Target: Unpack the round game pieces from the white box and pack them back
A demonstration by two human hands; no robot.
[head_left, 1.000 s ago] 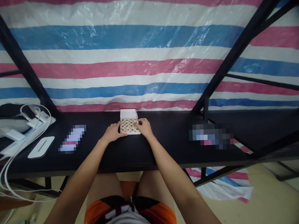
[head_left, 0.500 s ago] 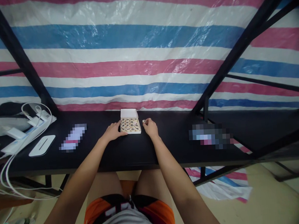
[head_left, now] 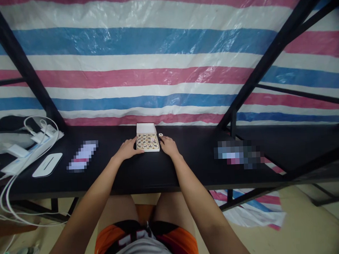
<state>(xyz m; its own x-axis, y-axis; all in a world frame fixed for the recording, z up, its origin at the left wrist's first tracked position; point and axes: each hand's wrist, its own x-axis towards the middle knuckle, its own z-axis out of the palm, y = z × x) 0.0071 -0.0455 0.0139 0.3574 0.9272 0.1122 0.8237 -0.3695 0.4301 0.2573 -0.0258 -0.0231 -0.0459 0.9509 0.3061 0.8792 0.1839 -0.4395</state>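
Right grip [head_left: 169, 146]: my thumb and fingers bend loosely with a narrow gap, pinching nothing that I can see.
Loose piece [head_left: 161, 135]: on the counter [head_left: 149, 173], just past my right fingertips, small, round and pale; touching them or barely apart, I cannot tell.
Left grip [head_left: 127, 148]: spread wide around the near left corner of the box [head_left: 148, 150], thumb along its front edge, fingers at its left side, bracing rather than clasping.
Box: between my two grips, against the left and just beside the right, its lid [head_left: 146, 128] raised on the far side.
Done, as I judge it: lid up, one piece out.
Remaining in the box: the other pieces [head_left: 144, 146], in rows, dark characters up; one spot towards my right grip looks pinkish, too small to make out.
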